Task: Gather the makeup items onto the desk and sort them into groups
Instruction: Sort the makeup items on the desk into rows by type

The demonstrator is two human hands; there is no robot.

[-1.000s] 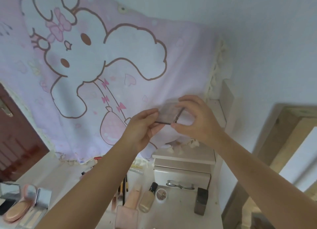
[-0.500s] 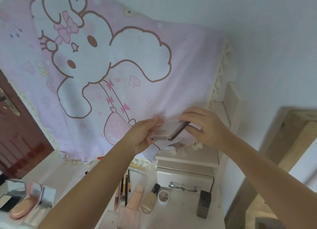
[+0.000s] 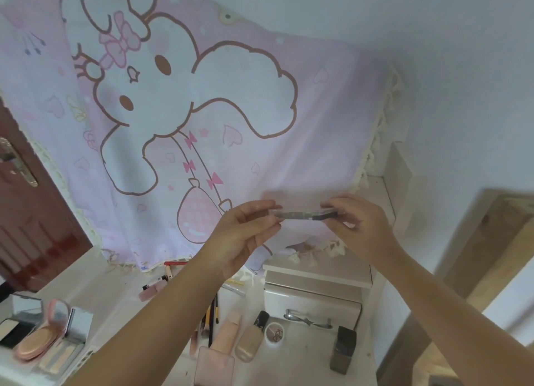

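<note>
Two hands were raised in front of the cartoon-rabbit cloth (image 3: 202, 111), sharing one thin flat makeup case (image 3: 303, 214) seen edge-on. The left hand (image 3: 245, 235) pinched its left end between thumb and fingers, and the right hand (image 3: 358, 223) pinched the right end the same way. The case hung level in the air, well above the tabletop (image 3: 115, 293), and from this edge-on angle what lay inside could not be made out.

Below on the tabletop, three opened compacts sat at the left: one black-framed palette (image 3: 11, 329) cut off by the picture's edge, one round pink compact (image 3: 43, 339) with its mirror lid up, and one rectangular palette (image 3: 65, 354) with pale strips. Near the cloth's hem lay one pink tube (image 3: 151, 290) and one or two smaller sticks too small to identify. Toward the middle stood a group of brushes (image 3: 212, 319), at least two dark handles, the rest hidden behind the left forearm. Beside them lay one peach tube (image 3: 229, 332), one beige bottle with a black cap (image 3: 251, 342), and one small white round pot (image 3: 274, 334). One pink square case (image 3: 213, 368) was cut off at the bottom edge. One dark grey block (image 3: 342, 351) stood upright at the right, and one metal eyelash curler (image 3: 306, 319) lay just in front of the small white drawer unit (image 3: 315, 296).
</note>
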